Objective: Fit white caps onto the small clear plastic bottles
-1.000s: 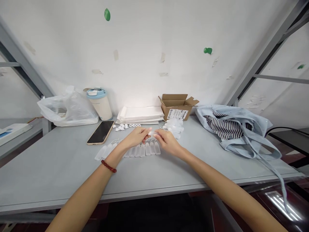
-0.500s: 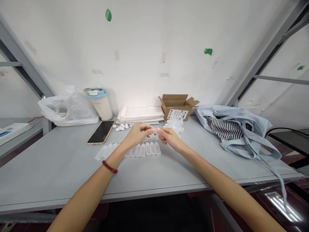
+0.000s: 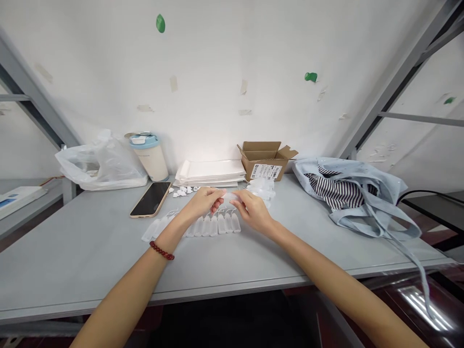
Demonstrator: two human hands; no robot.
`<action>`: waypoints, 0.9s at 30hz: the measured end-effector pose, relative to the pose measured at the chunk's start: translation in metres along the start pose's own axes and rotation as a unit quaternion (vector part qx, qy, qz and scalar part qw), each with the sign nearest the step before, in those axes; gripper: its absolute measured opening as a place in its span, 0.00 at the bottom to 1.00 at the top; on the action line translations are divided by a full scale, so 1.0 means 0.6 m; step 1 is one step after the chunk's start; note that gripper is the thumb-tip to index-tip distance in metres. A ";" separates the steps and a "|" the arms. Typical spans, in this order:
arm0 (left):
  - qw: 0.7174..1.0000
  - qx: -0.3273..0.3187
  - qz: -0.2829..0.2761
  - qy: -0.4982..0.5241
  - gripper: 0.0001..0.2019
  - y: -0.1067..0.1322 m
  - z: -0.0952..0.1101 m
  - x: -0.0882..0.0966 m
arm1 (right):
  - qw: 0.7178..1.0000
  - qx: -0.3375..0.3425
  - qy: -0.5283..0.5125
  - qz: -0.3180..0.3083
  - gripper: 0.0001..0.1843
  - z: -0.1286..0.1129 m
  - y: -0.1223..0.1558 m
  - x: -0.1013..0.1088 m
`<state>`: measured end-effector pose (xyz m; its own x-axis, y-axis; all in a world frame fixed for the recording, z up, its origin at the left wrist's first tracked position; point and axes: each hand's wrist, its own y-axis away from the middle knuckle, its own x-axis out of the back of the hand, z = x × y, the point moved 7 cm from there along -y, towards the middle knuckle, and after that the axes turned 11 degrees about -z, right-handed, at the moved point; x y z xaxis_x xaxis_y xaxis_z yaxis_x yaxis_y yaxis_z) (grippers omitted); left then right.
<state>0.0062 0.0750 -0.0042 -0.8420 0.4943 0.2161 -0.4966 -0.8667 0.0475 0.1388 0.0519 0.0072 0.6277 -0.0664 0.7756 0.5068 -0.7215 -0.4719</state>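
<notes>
My left hand [image 3: 205, 202] and my right hand [image 3: 254, 209] meet above the middle of the table. Between their fingertips is a small translucent plastic bottle [image 3: 228, 196], lying sideways, with its left end in a pinch of the left fingers. The right thumb and fingers grip the other end. Below the hands lies a row of similar small bottles [image 3: 221, 225] with thin white strips at their tops, partly hidden by my left forearm. Behind the left hand are several small white caps [image 3: 183, 192]. More translucent bottles [image 3: 262, 184] lie in a heap behind the right hand.
A phone [image 3: 151, 199], a cup with a blue lid [image 3: 152, 157] and a white plastic bag [image 3: 103, 164] are at left. White envelopes [image 3: 212, 170] and an open cardboard box [image 3: 264, 164] stand against the wall. A light blue cloth bag [image 3: 387, 186] lies at right.
My hands have drawn slightly apart, and more of the small bottle shows between them. The left fingers are now curled more tightly. The view has shifted slightly.
</notes>
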 end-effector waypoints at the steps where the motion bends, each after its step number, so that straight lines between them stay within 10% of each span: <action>1: 1.000 -0.001 -0.008 0.004 0.19 0.000 0.000 -0.002 | 1.000 0.003 0.002 0.001 0.14 -0.001 0.000 0.000; 8: 0.997 -0.041 -0.019 -0.062 0.19 0.000 0.010 -0.007 | 0.975 -0.101 -0.194 -0.025 0.19 0.017 -0.002 -0.003; 14: 0.986 -0.075 -0.016 -0.146 0.18 0.002 0.020 -0.010 | 0.833 -0.243 -0.484 -0.113 0.22 0.039 0.006 -0.041; 17: 0.985 -0.075 0.002 -0.153 0.18 0.003 0.024 -0.009 | 0.807 -0.267 -0.514 -0.120 0.22 0.040 0.010 -0.046; 23: 0.992 -0.048 0.012 -0.117 0.20 0.001 0.019 -0.005 | 0.945 -0.144 -0.290 -0.038 0.19 0.027 -0.004 -0.011; 27: 0.995 -0.030 -0.025 -0.092 0.20 -0.001 0.008 -0.007 | 0.987 -0.045 -0.149 -0.028 0.13 0.006 -0.004 -0.005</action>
<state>0.0112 0.0731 -0.0003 -0.7658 0.5109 0.3907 -0.5528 -0.8333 0.0062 0.1378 0.0563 0.0046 0.7535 0.1719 0.6346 0.4992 -0.7777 -0.3820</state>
